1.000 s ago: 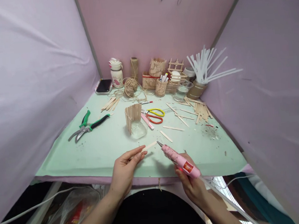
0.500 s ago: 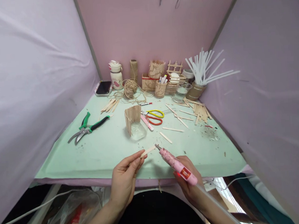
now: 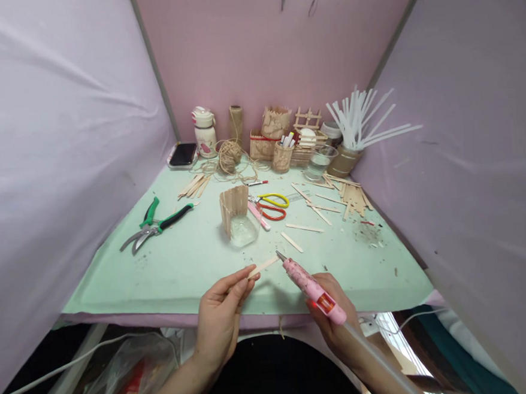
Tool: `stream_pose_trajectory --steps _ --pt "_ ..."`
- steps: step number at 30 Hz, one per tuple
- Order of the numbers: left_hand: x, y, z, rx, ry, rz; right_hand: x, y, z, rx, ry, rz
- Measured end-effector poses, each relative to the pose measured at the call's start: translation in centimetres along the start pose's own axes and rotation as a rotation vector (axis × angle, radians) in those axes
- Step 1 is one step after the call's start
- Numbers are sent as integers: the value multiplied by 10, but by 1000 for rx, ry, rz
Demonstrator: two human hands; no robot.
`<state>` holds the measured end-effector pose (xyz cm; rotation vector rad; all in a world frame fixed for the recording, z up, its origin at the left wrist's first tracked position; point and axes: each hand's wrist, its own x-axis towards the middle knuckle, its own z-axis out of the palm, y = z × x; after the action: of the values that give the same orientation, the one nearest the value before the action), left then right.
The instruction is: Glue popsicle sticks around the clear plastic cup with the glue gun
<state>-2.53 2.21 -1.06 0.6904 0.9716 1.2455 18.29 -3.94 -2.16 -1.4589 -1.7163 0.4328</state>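
Between thumb and fingers, my left hand [image 3: 226, 307] pinches one end of a wooden craft stick [image 3: 265, 266] above the table's front part. My right hand [image 3: 336, 312] is wrapped round a pink hot glue gun [image 3: 312, 289]. The gun's metal nozzle is at the far end of the stick; whether it touches the wood I cannot tell. A clear glue stick trails from the gun's back end. Beyond my hands stands a clear container [image 3: 244, 231] with craft sticks [image 3: 235, 208] upright along its back and left sides.
Scissors [image 3: 273, 208] and a pink pen-like tool [image 3: 259, 216] lie beside the container. Green-handled pruning shears [image 3: 152, 226] rest at left. Loose craft sticks [image 3: 355, 198] lie at right. Behind are twine [image 3: 230, 156], a bottle [image 3: 204, 134], a water cup [image 3: 320, 162] and glue sticks [image 3: 356, 118].
The glue gun's nozzle has shifted slightly right and up, toward the outer tip of the craft stick. My left hand has barely moved.
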Motion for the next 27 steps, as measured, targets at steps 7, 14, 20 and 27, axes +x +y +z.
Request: stream_pose_trajectory --steps 7,14,20,27 --pt "3 0 -2 71 9 132 2 2 -4 -14 -6 15" --pt "2 -8 -6 228 -50 210 6 -8 4 2 22 -33" --pt "2 -10 -6 193 -40 204 5 -5 10 -42 1 9" --pt "1 -12 -7 156 -6 162 -2 13 14 -114 8 -17"
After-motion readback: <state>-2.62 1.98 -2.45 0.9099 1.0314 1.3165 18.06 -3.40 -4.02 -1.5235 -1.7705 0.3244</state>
